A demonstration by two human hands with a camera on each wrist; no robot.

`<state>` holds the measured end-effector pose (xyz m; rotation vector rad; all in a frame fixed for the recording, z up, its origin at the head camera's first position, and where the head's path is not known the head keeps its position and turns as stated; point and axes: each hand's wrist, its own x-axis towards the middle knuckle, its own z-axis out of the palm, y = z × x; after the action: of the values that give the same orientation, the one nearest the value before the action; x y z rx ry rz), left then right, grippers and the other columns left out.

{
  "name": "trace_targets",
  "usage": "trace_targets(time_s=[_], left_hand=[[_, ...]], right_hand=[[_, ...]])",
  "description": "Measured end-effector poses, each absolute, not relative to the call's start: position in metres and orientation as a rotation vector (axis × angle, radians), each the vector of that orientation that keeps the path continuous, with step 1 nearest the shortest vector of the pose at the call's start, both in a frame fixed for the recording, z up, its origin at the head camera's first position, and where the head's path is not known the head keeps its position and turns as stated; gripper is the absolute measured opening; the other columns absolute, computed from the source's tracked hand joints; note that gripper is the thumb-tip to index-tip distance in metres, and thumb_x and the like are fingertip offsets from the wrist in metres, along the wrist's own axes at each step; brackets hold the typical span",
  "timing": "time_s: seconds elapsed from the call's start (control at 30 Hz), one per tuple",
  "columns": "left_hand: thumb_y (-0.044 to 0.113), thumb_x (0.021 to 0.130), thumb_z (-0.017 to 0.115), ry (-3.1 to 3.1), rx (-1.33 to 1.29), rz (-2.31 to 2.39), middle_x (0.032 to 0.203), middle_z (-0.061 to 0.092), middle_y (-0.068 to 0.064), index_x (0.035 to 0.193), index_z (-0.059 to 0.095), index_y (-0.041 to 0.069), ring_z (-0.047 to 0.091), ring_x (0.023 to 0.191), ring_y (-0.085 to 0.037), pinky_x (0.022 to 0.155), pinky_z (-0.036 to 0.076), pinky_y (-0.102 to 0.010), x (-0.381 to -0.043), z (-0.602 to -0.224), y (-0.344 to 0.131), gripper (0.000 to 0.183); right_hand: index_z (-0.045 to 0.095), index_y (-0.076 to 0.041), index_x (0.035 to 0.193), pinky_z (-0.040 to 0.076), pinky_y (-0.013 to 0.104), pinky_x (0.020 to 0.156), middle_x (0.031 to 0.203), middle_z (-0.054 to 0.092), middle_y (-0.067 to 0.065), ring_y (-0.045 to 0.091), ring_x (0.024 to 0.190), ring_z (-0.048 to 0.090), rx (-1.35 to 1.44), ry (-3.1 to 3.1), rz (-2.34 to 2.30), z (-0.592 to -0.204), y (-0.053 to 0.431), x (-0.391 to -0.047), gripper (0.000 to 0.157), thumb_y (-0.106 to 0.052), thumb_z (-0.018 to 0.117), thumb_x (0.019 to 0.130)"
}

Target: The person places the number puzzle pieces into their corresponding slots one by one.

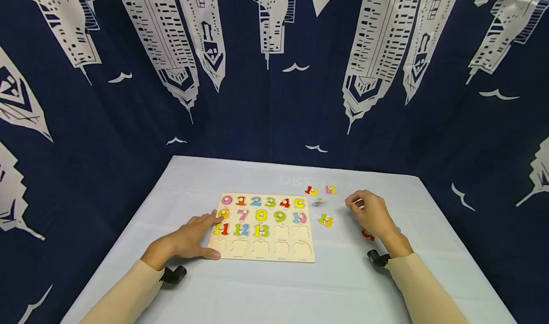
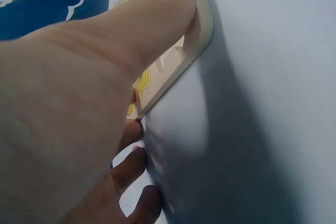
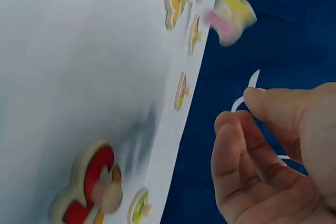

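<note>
My left hand (image 1: 193,236) rests on the left edge of a wooden number puzzle board (image 1: 270,256), fingers over the 6 and thumb at the near corner. In the left wrist view that thumb lies along the board's rim (image 2: 176,74). Numbers 0 to 13 fill the upper recesses; the others are bare. My right hand (image 1: 371,214) is raised right of the board, thumb and fingertips close together with nothing between them. Apart from the fingertips, a blurred pink-and-yellow number piece (image 3: 231,17) shows in the air, blurred also in the head view (image 1: 317,202).
Beyond the board's right side lie a red-and-yellow piece (image 1: 311,190), a pink-and-yellow piece (image 1: 330,189) and a yellow-and-green piece (image 1: 325,220). A red piece (image 1: 368,235) with a knob lies partly hidden by my right wrist. Dark blue patterned cloth (image 1: 270,105) hangs behind the white table (image 1: 240,295).
</note>
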<state>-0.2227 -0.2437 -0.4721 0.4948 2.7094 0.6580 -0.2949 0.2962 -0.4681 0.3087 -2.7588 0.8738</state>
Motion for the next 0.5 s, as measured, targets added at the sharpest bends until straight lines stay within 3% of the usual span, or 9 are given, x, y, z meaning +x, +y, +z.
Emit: trace_targets(time_s=[0.27, 0.5], left_hand=[[0.048, 0.091, 0.1, 2.702, 0.517, 0.679, 0.192, 0.024, -0.029, 0.18, 0.041, 0.01, 0.031, 0.172, -0.061, 0.135, 0.031, -0.085, -0.222, -0.475, -0.248, 0.114], [0.048, 0.092, 0.1, 2.697, 0.514, 0.7, 0.192, 0.024, -0.029, 0.181, 0.039, 0.01, 0.03, 0.172, -0.061, 0.134, 0.029, -0.086, -0.222, -0.475, -0.248, 0.115]], right_hand=[[0.084, -0.004, 0.126, 0.064, 0.046, 0.093, 0.124, 0.083, 0.016, 0.027, 0.104, 0.079, 0.389, -2.849, 0.856, -0.478, 0.272, -0.297, 0.019, -0.01, 0.082, 0.108], [0.08, -0.007, 0.142, 0.06, 0.032, 0.085, 0.134, 0.08, 0.012, 0.016, 0.101, 0.075, 0.547, -2.897, 0.866, -0.483, 0.235, -0.306, 0.038, -0.016, 0.088, 0.105]])
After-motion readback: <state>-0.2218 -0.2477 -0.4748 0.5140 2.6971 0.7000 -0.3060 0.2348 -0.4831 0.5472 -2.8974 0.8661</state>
